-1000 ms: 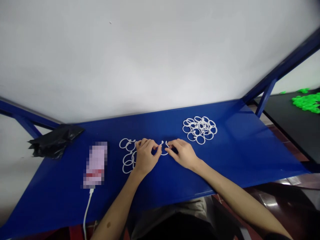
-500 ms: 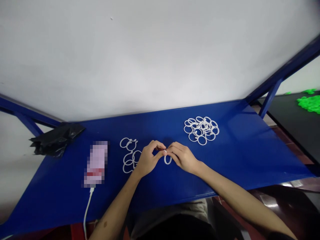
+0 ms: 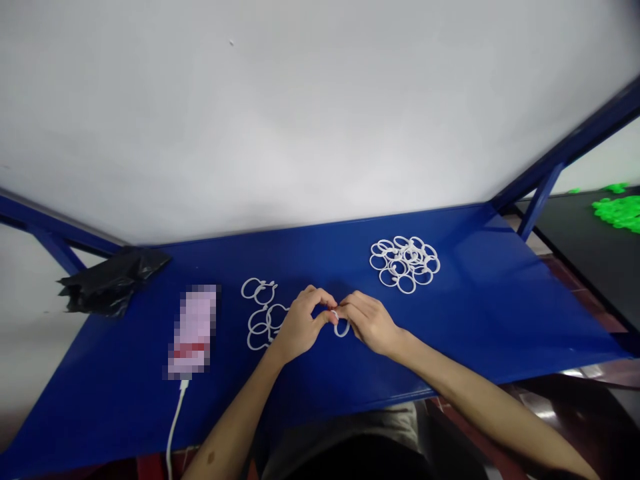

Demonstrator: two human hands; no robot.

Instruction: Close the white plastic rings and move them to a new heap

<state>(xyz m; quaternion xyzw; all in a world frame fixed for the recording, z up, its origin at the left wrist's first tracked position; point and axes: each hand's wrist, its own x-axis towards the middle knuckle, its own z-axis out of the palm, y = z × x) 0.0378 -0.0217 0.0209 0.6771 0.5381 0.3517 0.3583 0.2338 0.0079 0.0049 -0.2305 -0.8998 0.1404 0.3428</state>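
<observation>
A white plastic ring hangs from the pinched fingertips of both hands, above the middle of the blue table. My left hand grips its upper left side between thumb and fingers. On the other side, my right hand is closed on the top of the same ring; the fingers hide that part. Several white rings with open ends lie left of my left hand, some partly behind it. A denser pile of white rings rests beyond my right hand.
On the left lie a crumpled black plastic bag and a blurred-out phone-like object with a white cable. Blue frame bars flank the table. Bright green pieces sit on a black table at right.
Both hands and the ring have shifted slightly right and lower in the view, and the ring has turned a little in the fingers. The lying rings appear unmoved.
</observation>
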